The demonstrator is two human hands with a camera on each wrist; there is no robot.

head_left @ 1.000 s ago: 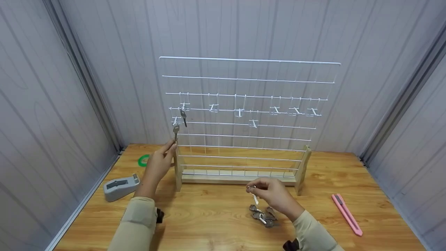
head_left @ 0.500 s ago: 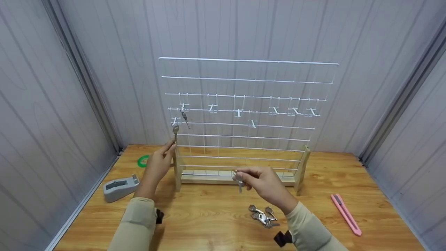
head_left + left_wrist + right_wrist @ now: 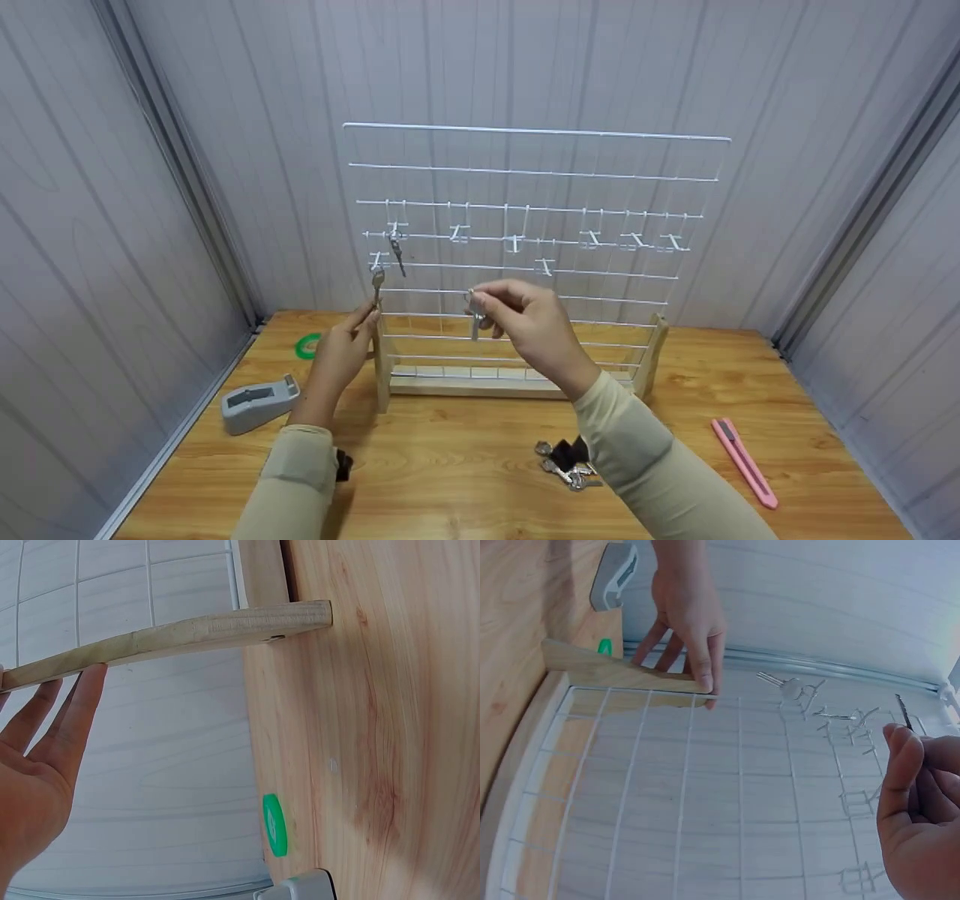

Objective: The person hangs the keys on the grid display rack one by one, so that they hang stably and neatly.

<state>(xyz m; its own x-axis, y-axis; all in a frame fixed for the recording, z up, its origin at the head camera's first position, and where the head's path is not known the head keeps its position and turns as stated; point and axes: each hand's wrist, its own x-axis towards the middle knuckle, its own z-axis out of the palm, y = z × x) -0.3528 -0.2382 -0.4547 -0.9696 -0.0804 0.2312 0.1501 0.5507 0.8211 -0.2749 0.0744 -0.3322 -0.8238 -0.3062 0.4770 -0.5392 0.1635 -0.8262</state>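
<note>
A white wire grid rack [image 3: 540, 134] stands upright between two wooden end posts. My left hand [image 3: 341, 356] grips the top of its left post [image 3: 630, 677], thumb on one face and fingers on the other, as the right wrist view shows. My right hand [image 3: 540, 337] pinches a silver key [image 3: 475, 326] by its head in front of the lower grid, blade pointing down. Two keys hang on white hooks at the grid's left: an upper key [image 3: 397, 253] and a lower key [image 3: 378, 279]. Several loose keys [image 3: 555, 466] lie on the table, partly hidden by the right wrist's black camera.
Several bare white hooks [image 3: 515, 242] line the grid's middle. On the wooden table [image 3: 435, 472], a grey tape dispenser [image 3: 259, 405] and a green tape roll [image 3: 307, 346] sit at the left. A pink utility knife [image 3: 744, 461] lies at the right. Panelled walls enclose the table.
My right hand has lifted a key from above the pile, up and to the left, to the front of the grid. My left hand has stayed on the post.
</note>
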